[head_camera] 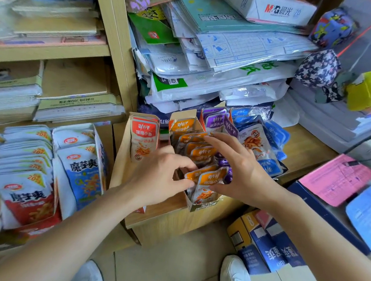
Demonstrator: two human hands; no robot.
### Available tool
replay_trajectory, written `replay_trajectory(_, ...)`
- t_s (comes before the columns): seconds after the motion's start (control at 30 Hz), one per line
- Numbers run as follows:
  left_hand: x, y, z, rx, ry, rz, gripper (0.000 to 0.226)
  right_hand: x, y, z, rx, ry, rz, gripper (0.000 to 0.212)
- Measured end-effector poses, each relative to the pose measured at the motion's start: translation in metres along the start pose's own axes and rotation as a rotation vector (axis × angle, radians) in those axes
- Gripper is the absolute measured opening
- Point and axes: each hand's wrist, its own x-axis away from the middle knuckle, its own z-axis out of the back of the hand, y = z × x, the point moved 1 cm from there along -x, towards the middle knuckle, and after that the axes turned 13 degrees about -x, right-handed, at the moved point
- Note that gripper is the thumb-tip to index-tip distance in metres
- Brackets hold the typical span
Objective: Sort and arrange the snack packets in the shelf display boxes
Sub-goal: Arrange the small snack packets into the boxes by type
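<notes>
Near the front edge of the wooden shelf (172,220), reaching both hands into the open display box (203,206) of orange packets (199,153). Curling the left hand (161,174) at the box's left side, pinching the left edge of the front orange packet (210,183) between thumb and bent forefinger. Spreading the right hand (240,168) over the right side of the same row, laying straight fingers across the tops of the packets farther back and pressing the thumb against the front packet's lower face, clasping nothing. Finding the front orange packet upright just behind the box's front wall, sitting between the two hands and touching both. Finding the other orange packets filed behind it toward the shelf's back edge, some leaning. Seeing, just left of the left hand, red packets (144,138) standing at the back of a taller cardboard box (121,157), apart from the knuckles. Seeing purple packets (216,120) beyond the right fingertips, toward the back edge, and blue packets (261,147) just right of the right hand, spilling toward the shelf's right side. Noting, at the far left, white packets (27,193) packed in rows, well apart from both hands. Meeting, behind the snacks, a heap of plastic-wrapped paper goods (233,54) piled high. Glimpsing pink sheets (337,180) at the right, and white shoes (234,278) on the floor tiles (167,270) below the front edge.
</notes>
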Motion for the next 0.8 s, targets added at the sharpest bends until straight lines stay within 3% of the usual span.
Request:
replay_trajectory(0.07,0.009,0.001,-0.004,0.07,-0.011,-0.012,0.038,0.009,-0.006,0.003,0.043,0.023,0.01,0.097)
replay_trajectory(0.17,0.022,0.0,-0.007,0.179,-0.088,-0.021,0.036,0.026,-0.013,-0.001,0.046,-0.004,0.102,0.059)
replay_trajectory(0.23,0.027,-0.003,-0.005,0.219,-0.131,-0.04,0.035,0.034,-0.013,-0.005,-0.016,-0.075,0.131,0.047)
replay_trajectory(0.33,0.03,-0.008,-0.001,0.191,-0.033,-0.081,0.048,0.036,-0.011,-0.003,-0.078,-0.094,0.047,0.045)
replay_trajectory(0.5,0.037,0.004,-0.02,-0.116,0.089,-0.139,0.085,0.024,-0.015,-0.005,-0.046,-0.067,0.058,0.049)
replay_trajectory(0.8,0.036,0.016,-0.033,-0.02,0.35,0.078,0.039,0.009,-0.016,0.014,-0.21,-0.163,-0.089,0.071)
